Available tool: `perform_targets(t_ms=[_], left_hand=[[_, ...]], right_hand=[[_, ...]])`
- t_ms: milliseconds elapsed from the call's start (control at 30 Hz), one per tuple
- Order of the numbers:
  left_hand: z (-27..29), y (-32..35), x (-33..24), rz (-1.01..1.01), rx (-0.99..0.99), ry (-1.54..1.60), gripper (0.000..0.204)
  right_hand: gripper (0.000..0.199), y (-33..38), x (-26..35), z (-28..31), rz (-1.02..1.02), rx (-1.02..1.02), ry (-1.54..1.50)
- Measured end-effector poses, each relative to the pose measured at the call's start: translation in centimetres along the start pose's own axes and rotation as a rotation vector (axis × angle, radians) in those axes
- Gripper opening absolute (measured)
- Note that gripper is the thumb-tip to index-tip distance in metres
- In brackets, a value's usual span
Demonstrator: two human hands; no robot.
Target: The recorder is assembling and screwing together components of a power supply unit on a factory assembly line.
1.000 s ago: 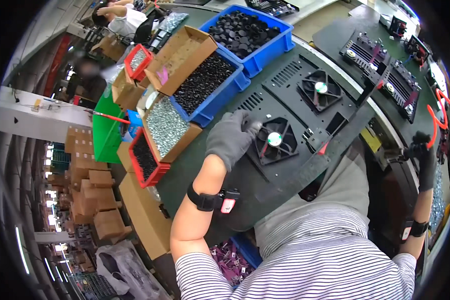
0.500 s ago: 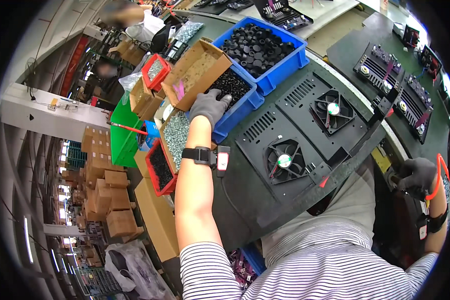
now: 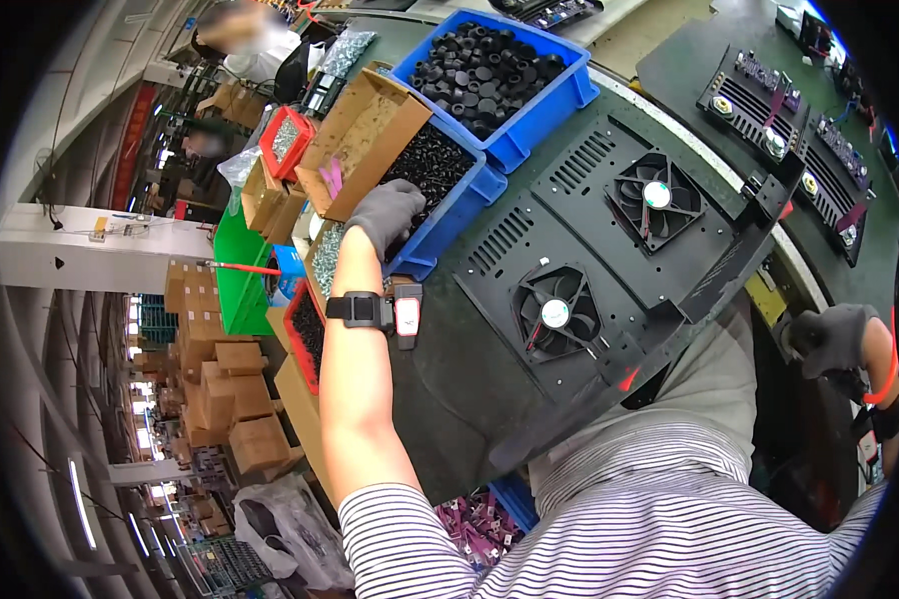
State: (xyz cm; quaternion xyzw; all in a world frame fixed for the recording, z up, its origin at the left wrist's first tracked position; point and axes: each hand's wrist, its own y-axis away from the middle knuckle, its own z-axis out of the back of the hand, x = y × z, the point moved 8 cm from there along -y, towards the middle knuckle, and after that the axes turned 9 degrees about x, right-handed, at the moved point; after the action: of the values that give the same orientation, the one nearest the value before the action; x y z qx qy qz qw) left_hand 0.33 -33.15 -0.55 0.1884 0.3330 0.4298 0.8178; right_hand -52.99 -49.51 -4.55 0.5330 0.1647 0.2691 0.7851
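Note:
My left hand [image 3: 386,214], in a grey glove, is at the near left edge of a blue bin [image 3: 448,222] of small black parts [image 3: 432,165]. Its fingers look curled together, tips hidden; I cannot make out what they hold. At the far right, my gloved right hand [image 3: 831,341] is closed around a dark tool, mostly hidden, beside an orange hose [image 3: 891,369]. Between my hands, on the dark table, lies a black slotted metal panel [image 3: 589,240]. Two black fans with round labels, a nearer fan [image 3: 557,312] and a farther fan [image 3: 656,195], sit on it.
A second blue bin [image 3: 544,135] holds black caps. Left of my hand are an open cardboard box [image 3: 365,135], a red tray [image 3: 305,334] of dark screws and a green bin [image 3: 240,285]. Black assemblies with circuit boards [image 3: 754,100] lie at the right. A person is in the background.
My left hand has drawn back toward the near edge of the black-parts bin, and its fingers have curled in. My right hand stays at the far right. The whole view has shifted slightly.

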Motion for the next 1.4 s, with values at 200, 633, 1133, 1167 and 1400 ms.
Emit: perform_targets(t_ms=[200, 633, 1133, 1167, 1400], left_hand=[[1.0, -0.6, 3.4, -0.193, 0.103, 1.147, 0.021], [2.3, 0.9, 3.7, -0.251, 0.038, 1.005, 0.027], [0.7, 1.4, 0.9, -0.62, 0.863, 1.762, 0.022], [1.1, 1.3, 1.7, -0.608, 0.751, 1.801, 0.023], [-4.7, 9.5, 5.6, -0.67, 0.679, 1.925, 0.033]], right_hand=[[0.061, -1.7, 0.6, -1.4, 0.056, 0.096, 0.04], [0.042, -2.0, -2.0, -4.5, 0.11, 0.246, -1.047], [0.048, 8.9, 0.7, -6.2, 0.378, -0.099, -0.903], [0.048, 9.1, 1.3, -6.9, 0.392, -0.075, -0.979], [0.044, 7.2, 5.1, -8.6, 0.656, -0.179, -1.083]])
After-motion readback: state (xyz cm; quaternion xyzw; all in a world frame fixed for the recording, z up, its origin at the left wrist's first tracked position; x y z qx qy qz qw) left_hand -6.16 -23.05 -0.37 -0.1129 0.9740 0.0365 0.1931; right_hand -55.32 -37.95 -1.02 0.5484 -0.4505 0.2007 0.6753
